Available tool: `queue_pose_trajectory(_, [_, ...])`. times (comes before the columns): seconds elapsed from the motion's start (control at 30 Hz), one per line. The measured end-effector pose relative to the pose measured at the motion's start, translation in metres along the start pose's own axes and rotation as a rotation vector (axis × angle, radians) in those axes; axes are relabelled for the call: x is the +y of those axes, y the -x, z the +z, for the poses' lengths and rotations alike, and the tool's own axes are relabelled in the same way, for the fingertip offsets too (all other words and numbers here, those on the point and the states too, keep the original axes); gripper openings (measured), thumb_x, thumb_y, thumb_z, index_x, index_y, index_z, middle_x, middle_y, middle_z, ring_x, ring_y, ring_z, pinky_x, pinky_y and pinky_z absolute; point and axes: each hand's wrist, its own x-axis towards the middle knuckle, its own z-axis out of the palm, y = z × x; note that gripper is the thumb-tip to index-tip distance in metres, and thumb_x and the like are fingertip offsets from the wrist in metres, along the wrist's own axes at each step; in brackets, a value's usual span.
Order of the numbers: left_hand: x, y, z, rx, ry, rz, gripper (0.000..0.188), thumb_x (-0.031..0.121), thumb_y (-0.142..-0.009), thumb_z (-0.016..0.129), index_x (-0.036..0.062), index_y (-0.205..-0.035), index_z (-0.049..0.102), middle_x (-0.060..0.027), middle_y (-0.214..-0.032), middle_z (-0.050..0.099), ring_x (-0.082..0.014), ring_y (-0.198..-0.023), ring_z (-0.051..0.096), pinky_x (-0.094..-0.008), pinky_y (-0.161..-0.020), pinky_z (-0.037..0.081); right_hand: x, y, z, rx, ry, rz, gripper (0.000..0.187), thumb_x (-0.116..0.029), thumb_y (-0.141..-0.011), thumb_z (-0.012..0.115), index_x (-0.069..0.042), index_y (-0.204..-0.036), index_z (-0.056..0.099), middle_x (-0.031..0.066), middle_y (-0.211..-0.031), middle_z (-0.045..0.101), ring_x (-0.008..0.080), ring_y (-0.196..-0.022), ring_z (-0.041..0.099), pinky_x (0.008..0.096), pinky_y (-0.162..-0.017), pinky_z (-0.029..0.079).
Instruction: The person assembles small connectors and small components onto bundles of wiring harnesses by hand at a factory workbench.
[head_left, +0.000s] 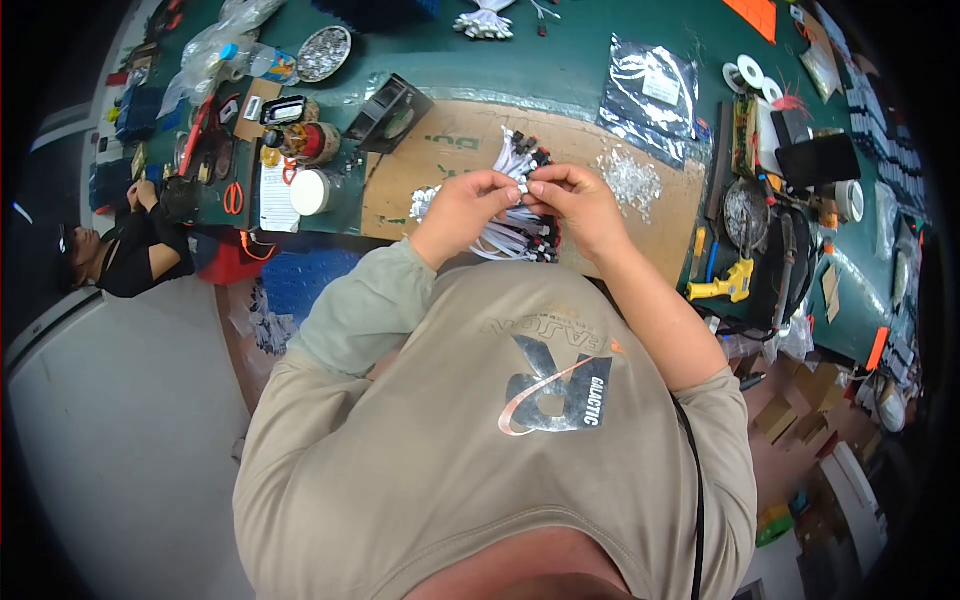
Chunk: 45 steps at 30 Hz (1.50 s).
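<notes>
Above a cardboard sheet (400, 185), my left hand (460, 212) and my right hand (585, 208) meet, fingertips pinched together. Between them sits a small white connector (522, 188), partly covered by the fingers. A bundle of white cables (505, 238) with black and red ends lies under and around both hands, some ends showing beyond the fingers. To the right of my right hand is a loose pile of small clear plastic pieces (630, 185). A smaller pile of whitish pieces (424, 203) lies beside my left hand, partly hidden by it.
A black open box-like fixture (392, 112), a white-lidded tub (310, 192) and orange-handled scissors (233, 198) are at left. A silver bag (650, 98) lies beyond the pile. At right are a yellow glue gun (725, 283) and a bowl of small parts (745, 212). Another person (125, 245) sits far left.
</notes>
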Motion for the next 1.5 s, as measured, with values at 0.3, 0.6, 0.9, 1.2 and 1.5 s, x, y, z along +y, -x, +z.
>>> queue_pose_trajectory(0.3, [-0.013, -0.002, 0.005, -0.03, 0.031, 0.074, 0.015, 0.016, -0.092, 0.06, 0.0033, -0.097, 0.066, -0.0009, -0.09, 0.068, -0.0062, -0.077, 0.057, -0.0224, -0.07, 0.046, 0.012, 0.005, -0.003, 0.042, 0.212, -0.207, 0.016, -0.004, -0.087, 0.063, 0.004, -0.101, 0.062, 0.0098, -0.087, 0.067, 0.015, -0.078, 0.065, 0.0251, -0.07, 0.053])
queue_pose_trajectory(0.6, [0.004, 0.008, 0.004, 0.018, -0.115, 0.053, 0.015, 0.017, -0.091, 0.06, 0.0033, -0.095, 0.066, 0.0002, -0.081, 0.064, -0.0074, -0.07, 0.056, -0.0248, -0.065, 0.047, 0.007, 0.005, 0.001, 0.033, 0.387, -0.215, 0.014, -0.005, -0.089, 0.062, 0.001, -0.101, 0.061, 0.0082, -0.089, 0.066, 0.014, -0.076, 0.064, 0.0254, -0.069, 0.052])
queue_pose_trajectory(0.9, [-0.008, 0.004, 0.002, -0.025, -0.109, 0.116, 0.015, 0.019, -0.093, 0.06, 0.0046, -0.093, 0.065, 0.0044, -0.077, 0.059, -0.0045, -0.071, 0.051, -0.022, -0.064, 0.043, 0.009, 0.004, 0.001, 0.037, 0.264, -0.154, 0.014, -0.004, -0.088, 0.062, 0.002, -0.101, 0.061, 0.0089, -0.088, 0.066, 0.0154, -0.076, 0.065, 0.026, -0.067, 0.052])
queue_pose_trajectory(1.2, [-0.008, 0.008, 0.008, 0.008, -0.069, 0.088, 0.015, 0.017, -0.09, 0.062, 0.0029, -0.087, 0.065, 0.0024, -0.071, 0.059, -0.0062, -0.067, 0.051, -0.0241, -0.061, 0.044, 0.013, 0.01, -0.001, 0.011, 0.228, -0.194, 0.016, -0.004, -0.087, 0.063, 0.0, -0.102, 0.061, 0.0071, -0.085, 0.066, 0.0141, -0.076, 0.064, 0.0247, -0.066, 0.051])
queue_pose_trajectory(1.5, [0.0, 0.007, 0.009, 0.055, -0.316, 0.061, 0.021, 0.02, -0.091, 0.061, 0.001, -0.094, 0.067, -0.0017, -0.076, 0.062, -0.0099, -0.072, 0.055, -0.0269, -0.066, 0.045, 0.03, 0.002, -0.015, 0.014, 0.378, -0.299, 0.016, -0.012, -0.087, 0.064, 0.0, -0.098, 0.064, 0.0054, -0.081, 0.064, 0.0117, -0.071, 0.059, 0.0254, -0.066, 0.049])
